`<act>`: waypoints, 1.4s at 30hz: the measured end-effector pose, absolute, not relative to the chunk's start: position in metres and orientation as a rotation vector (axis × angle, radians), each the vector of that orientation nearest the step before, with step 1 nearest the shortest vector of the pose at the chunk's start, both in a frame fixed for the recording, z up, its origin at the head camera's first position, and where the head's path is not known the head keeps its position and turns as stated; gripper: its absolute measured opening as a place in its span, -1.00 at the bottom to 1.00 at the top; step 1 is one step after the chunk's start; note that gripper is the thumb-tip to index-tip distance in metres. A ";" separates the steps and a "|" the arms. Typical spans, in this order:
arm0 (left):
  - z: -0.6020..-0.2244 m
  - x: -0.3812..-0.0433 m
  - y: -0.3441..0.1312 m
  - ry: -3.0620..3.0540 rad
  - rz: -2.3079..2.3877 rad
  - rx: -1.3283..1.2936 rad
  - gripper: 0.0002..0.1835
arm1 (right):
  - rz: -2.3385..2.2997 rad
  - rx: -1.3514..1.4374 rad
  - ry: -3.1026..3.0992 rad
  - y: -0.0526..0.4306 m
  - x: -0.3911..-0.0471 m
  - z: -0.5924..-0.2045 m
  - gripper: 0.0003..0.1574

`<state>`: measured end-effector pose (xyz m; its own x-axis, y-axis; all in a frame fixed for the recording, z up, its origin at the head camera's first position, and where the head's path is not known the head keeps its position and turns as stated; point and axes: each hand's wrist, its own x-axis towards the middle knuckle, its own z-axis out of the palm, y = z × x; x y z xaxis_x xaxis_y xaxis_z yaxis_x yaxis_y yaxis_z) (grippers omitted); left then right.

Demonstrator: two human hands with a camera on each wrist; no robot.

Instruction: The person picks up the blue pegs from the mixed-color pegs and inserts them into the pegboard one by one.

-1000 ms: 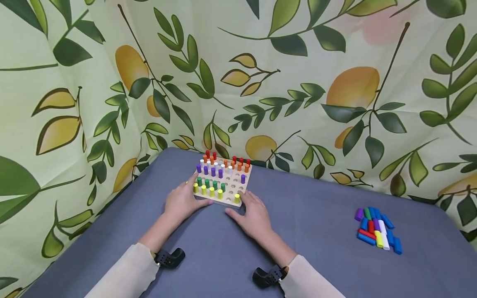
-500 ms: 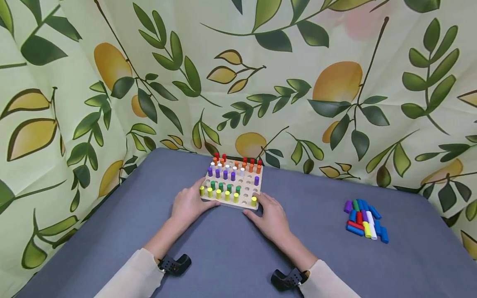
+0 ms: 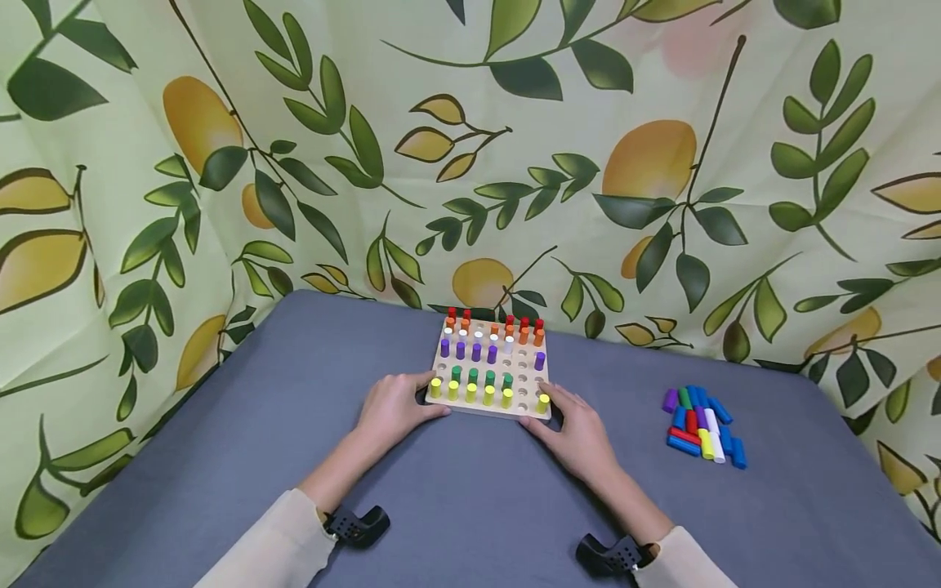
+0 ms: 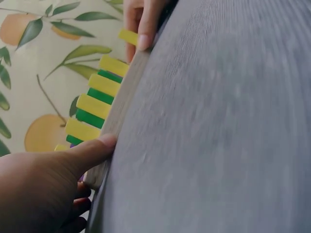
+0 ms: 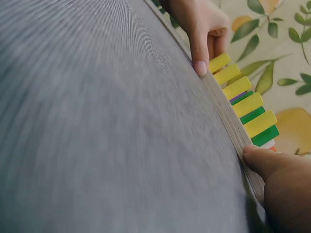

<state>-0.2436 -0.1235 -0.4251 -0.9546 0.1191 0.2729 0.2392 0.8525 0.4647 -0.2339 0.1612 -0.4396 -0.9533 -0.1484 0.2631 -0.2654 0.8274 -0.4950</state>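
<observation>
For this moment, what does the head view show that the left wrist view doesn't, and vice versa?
Head only: the loose pegs off to the right, the red pegs, orange pegs and both black wrist devices.

Left wrist only: close detail, the left thumbnail against the front edge of the board.

Both: left hand and right hand holding the board, its yellow pegs and green pegs, the table and the leafy backdrop.

Bench (image 3: 470, 506): free room and obstacles
Passage: strip between right hand (image 3: 581, 437) and loose pegs (image 3: 702, 418); gap from left hand (image 3: 390, 407) to right along pegboard (image 3: 485, 411) front. Obstacles: both hands at near corners, upright pegs (image 3: 476, 352) across board, patterned cloth (image 3: 481, 282) behind
</observation>
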 end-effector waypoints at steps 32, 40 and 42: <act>-0.441 -0.261 -0.033 -2.785 -1.069 -0.437 -0.35 | 0.769 0.162 -2.818 0.266 -0.231 -0.445 -0.01; -0.443 -0.263 -0.033 -2.831 -1.063 -0.410 -0.28 | 0.752 0.198 -2.801 0.266 -0.230 -0.447 -0.07; -0.443 -0.264 -0.031 -2.825 -1.052 -0.406 -0.28 | 0.742 0.203 -2.805 0.268 -0.231 -0.445 -0.08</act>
